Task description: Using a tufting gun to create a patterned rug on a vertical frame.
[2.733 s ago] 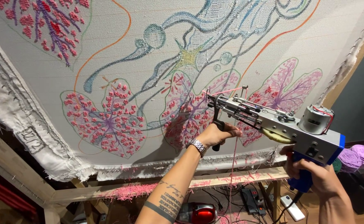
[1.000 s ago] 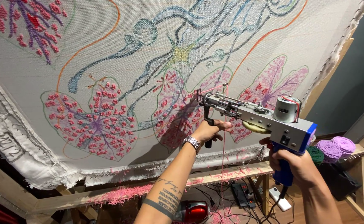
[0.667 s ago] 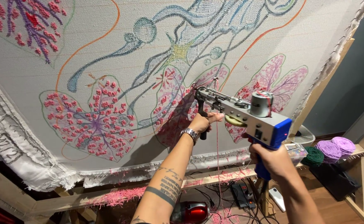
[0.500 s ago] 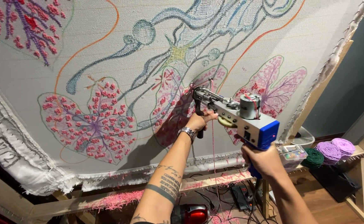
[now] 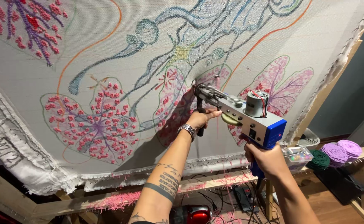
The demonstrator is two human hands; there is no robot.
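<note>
A blue and grey tufting gun (image 5: 248, 115) points its needle tip at the stretched white tufting cloth (image 5: 107, 49), at a pink butterfly-wing shape in the lower middle. My left hand (image 5: 202, 118) grips the gun's black front handle, a metal watch on that wrist. My right hand (image 5: 266, 159) wraps around the blue rear grip below the motor. Pink yarn runs down from the gun. The cloth carries tufted pink and purple wing shapes and blue, yellow and orange outlines.
A wooden frame rail (image 5: 119, 197) runs under the cloth with pink yarn scraps on it. Purple yarn balls (image 5: 342, 150) and a green one (image 5: 318, 159) sit on a shelf at the right. Cables, a power strip and a red object (image 5: 192, 215) lie on the floor.
The gun and both hands have moved left and toward the cloth; the tip now meets the pink wing shape. The view has shifted slightly.
</note>
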